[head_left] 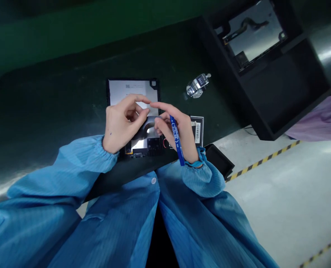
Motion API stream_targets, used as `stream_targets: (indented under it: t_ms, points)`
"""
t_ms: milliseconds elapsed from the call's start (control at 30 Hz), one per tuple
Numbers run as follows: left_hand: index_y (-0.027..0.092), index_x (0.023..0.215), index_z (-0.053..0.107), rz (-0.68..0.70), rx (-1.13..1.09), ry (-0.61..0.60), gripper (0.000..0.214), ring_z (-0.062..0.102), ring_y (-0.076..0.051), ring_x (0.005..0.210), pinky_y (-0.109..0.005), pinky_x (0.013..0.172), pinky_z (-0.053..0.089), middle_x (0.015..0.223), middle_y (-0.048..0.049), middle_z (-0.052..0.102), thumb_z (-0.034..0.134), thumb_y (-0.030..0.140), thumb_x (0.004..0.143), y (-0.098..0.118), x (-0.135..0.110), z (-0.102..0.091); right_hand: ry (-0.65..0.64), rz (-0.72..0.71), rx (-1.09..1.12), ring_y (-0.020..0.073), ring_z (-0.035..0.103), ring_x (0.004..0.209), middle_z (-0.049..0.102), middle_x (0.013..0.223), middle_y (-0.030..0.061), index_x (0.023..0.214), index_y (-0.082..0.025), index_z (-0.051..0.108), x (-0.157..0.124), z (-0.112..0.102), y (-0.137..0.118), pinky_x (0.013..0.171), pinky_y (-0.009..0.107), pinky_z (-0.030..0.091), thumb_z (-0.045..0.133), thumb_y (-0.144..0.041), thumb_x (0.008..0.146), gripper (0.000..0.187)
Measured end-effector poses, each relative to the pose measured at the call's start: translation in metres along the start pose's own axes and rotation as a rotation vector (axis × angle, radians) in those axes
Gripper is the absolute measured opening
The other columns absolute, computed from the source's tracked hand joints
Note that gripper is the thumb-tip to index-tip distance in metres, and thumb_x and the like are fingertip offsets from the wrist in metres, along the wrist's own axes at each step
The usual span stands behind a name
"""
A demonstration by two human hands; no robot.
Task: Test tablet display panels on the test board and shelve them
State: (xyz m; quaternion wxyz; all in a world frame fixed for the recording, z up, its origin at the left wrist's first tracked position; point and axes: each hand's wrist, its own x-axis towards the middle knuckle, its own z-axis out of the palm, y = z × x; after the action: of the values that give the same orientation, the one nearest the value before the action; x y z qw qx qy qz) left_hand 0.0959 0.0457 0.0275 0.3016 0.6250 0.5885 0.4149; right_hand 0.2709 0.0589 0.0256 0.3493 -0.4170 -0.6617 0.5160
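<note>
A person in blue work sleeves bends over a dark green table (70, 100), with 2 bare hands at its near edge. Between and under the hands lies a silver-backed tablet display panel (134, 87) in a black frame, its far part showing a small printed code. A dark flexible strip (151, 121) curves across its middle.

The left hand (126, 123) arches over the panel, fingers and thumb bent with a gap between them, close to the strip; whether it pinches anything, I cannot tell. The right hand (173, 128) has its index finger stretched toward the left fingertips and its other fingers curled; it holds a blue stick (176, 139) with white lettering, slanting back over the wrist.

Just right of that hand, partly hidden, lies a flat part with a barcode label (198, 132). Farther right and beyond stands a chrome tally counter (198, 85). At far right, a black box (238, 80) with 2 compartments holds a 2nd display panel (256, 31) in its far one. Lilac fabric (318, 119) shows beside the box.
</note>
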Motion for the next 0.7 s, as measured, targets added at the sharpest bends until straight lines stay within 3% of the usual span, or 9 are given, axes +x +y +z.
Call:
stream_targets:
  t_ms: [200,367,533,700]
  points:
    - [0.025,0.100,0.071,0.087,0.088,-0.076,0.018,0.067,-0.016,0.070,-0.030,0.068,0.056,0.084,-0.0003,0.073,0.073,0.029,0.083,0.010,0.002,-0.014,0.072,-0.004,-0.084,0.0124,0.062,0.064,0.063,0.074,-0.0034,0.129,-0.025,0.060,0.002,-0.001,-0.001,0.070,0.029,0.057,0.054,-0.032,0.098,0.033]
    - [0.025,0.085,0.074,0.208,0.298,-0.143,0.006,0.066,-0.017,0.066,-0.032,0.067,0.053,0.072,0.0005,0.071,0.072,0.031,0.084,0.015,0.009,-0.017,0.074,-0.017,-0.093,0.0137,0.064,0.066,0.063,0.075,-0.0025,0.137,-0.022,0.056,0.000,-0.006,-0.006,0.070,0.031,0.058,0.052,-0.029,0.099,0.039]
    - [0.023,0.085,0.074,0.184,0.357,-0.226,0.005,0.067,-0.019,0.066,-0.033,0.068,0.052,0.070,-0.0002,0.070,0.071,0.026,0.083,0.023,0.015,-0.014,0.092,-0.019,-0.126,0.0132,0.066,0.067,0.064,0.074,-0.0030,0.137,-0.021,0.058,-0.001,-0.006,-0.009,0.071,0.029,0.059,0.055,-0.025,0.098,0.039]
    - [0.020,0.084,0.073,0.101,0.267,-0.230,0.004,0.067,-0.018,0.068,-0.033,0.070,0.055,0.077,-0.0020,0.072,0.070,0.019,0.082,0.025,0.019,-0.023,0.332,-0.027,-0.173,0.0133,0.064,0.059,0.068,0.075,-0.0014,0.124,-0.029,0.067,-0.012,-0.013,-0.011,0.057,0.030,0.056,0.051,-0.028,0.100,0.029]
